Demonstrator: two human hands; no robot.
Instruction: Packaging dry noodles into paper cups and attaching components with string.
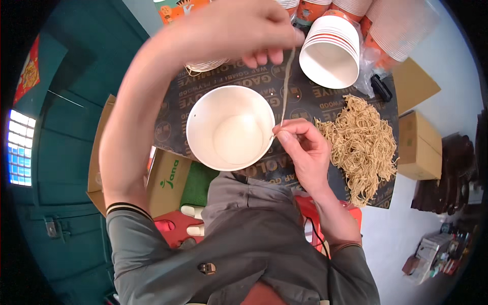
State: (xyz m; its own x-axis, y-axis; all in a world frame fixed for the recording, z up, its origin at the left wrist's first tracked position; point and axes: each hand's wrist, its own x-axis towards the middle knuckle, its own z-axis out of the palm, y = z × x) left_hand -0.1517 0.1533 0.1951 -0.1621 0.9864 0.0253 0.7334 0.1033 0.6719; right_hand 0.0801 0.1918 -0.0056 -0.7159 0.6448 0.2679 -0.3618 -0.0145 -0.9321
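Observation:
A large white paper bucket [231, 99] stands on the dark printed board, its mouth facing up, with a small hole in its left wall. At its right rim, my right hand [307, 147] pinches a thin beige cord [286, 89] between thumb and finger. From there the cord runs up to my left hand [259, 33], raised over the far side of the board. My left fingers are closed on the cord's upper part, somewhat blurred by motion. Whether the cord passes through the bucket's wall is hidden by my right fingertips.
A tangled heap of beige cords [361, 145] lies on the right of the board [325, 96]. Behind it a nested stack of white buckets [330, 56] lies tipped toward me, near plastic-wrapped stacks [406, 30] and a black object [381, 88]. Cardboard boxes [419, 145] stand beyond the right edge.

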